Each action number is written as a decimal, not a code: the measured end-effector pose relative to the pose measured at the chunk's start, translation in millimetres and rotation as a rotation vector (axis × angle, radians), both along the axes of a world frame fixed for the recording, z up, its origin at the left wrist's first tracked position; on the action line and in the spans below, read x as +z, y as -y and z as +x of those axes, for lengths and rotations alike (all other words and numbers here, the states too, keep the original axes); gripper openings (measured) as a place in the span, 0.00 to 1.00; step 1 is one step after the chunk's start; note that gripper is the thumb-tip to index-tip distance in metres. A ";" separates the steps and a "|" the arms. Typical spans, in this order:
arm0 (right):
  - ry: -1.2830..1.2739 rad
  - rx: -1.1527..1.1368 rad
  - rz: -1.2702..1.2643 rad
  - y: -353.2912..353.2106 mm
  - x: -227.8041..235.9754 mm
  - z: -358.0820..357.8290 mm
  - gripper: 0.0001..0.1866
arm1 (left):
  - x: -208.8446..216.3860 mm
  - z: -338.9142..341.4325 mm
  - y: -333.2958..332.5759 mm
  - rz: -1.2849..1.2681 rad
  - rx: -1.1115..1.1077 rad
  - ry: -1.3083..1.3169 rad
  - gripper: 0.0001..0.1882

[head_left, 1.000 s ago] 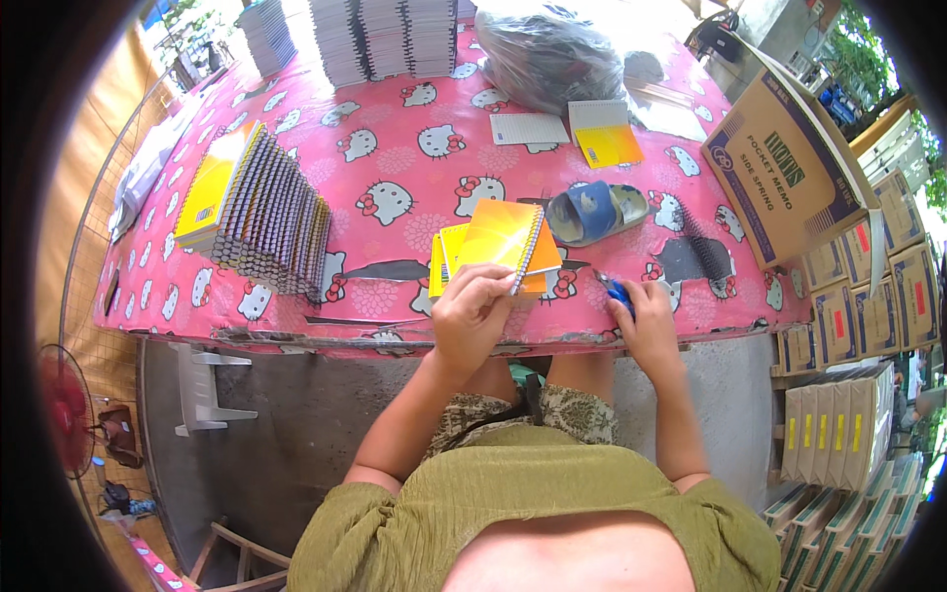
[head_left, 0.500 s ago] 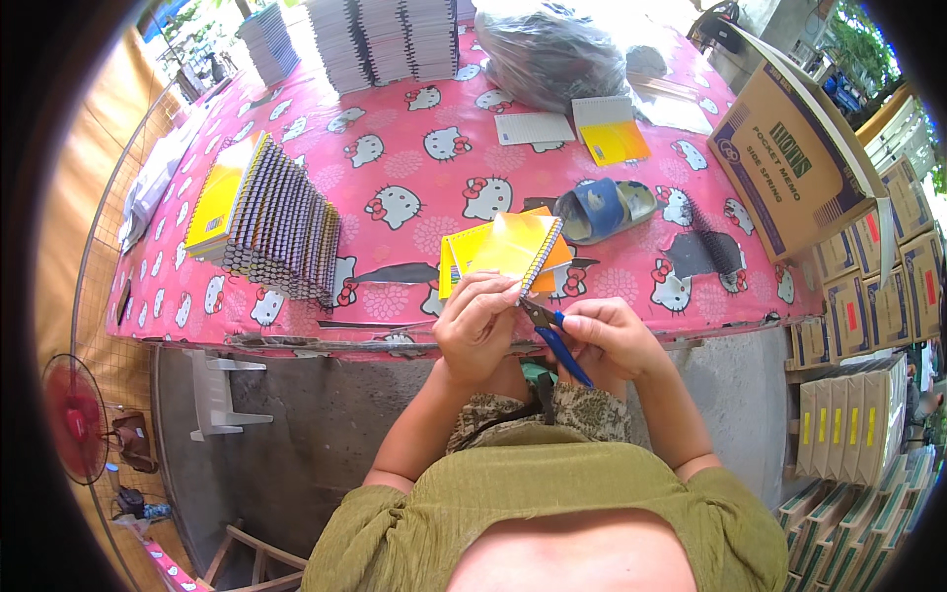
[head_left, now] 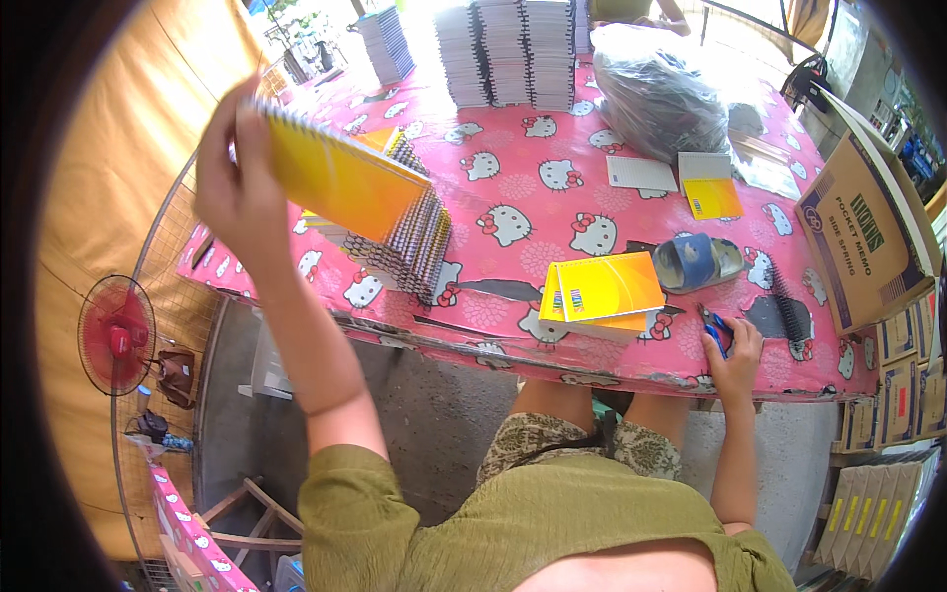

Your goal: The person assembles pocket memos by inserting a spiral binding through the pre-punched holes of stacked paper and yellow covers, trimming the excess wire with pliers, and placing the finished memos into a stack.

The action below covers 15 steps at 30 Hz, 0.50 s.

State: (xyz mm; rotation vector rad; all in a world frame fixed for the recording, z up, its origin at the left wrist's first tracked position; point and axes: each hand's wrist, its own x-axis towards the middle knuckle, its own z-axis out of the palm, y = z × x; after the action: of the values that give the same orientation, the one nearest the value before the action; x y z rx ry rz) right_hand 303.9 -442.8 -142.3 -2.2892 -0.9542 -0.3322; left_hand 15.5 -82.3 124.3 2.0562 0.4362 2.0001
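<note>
My left hand [head_left: 242,183] is raised at the far left, fingers closed round the spiral edge of a yellow-orange pocket notebook [head_left: 345,178]. This notebook hangs over a tall stack of spiral notebooks [head_left: 414,247] and hides part of it. On the right, my right hand [head_left: 735,367] rests at the table's near edge, closed on blue-handled pliers [head_left: 717,335]. A few yellow and orange notebooks [head_left: 604,288] lie in a loose pile between my hands, left of the pliers.
A blue slipper [head_left: 695,261] and a black wire coil [head_left: 786,306] lie on the pink patterned tablecloth [head_left: 513,183]. Tall stacks of notebooks [head_left: 508,54] and a grey plastic bag [head_left: 661,94] stand at the back. An open carton [head_left: 863,222] is at right.
My left hand has carried a notebook from the middle up and left, over the stack. My right hand has moved away with the pliers and down to the tabletop. The view has swung left.
</note>
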 end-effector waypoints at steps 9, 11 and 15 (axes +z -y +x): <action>0.011 -0.015 0.038 -2.4 1.9 -2.4 0.23 | -24.8 34.9 -163.3 -0.306 -0.276 -1.159 0.15; 0.014 -0.029 0.028 0.5 0.6 -0.1 0.23 | -35.6 39.8 -157.4 -0.214 -0.283 -1.206 0.13; 0.013 -0.035 0.007 2.7 2.7 -0.9 0.23 | -40.4 39.3 -152.0 -0.430 -0.403 -1.168 0.12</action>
State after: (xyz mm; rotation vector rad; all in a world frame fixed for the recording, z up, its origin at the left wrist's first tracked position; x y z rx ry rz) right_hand 303.0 -445.6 -139.5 -2.3018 -0.9194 -0.3656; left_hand 54.8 69.7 83.9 2.5008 0.5047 0.2906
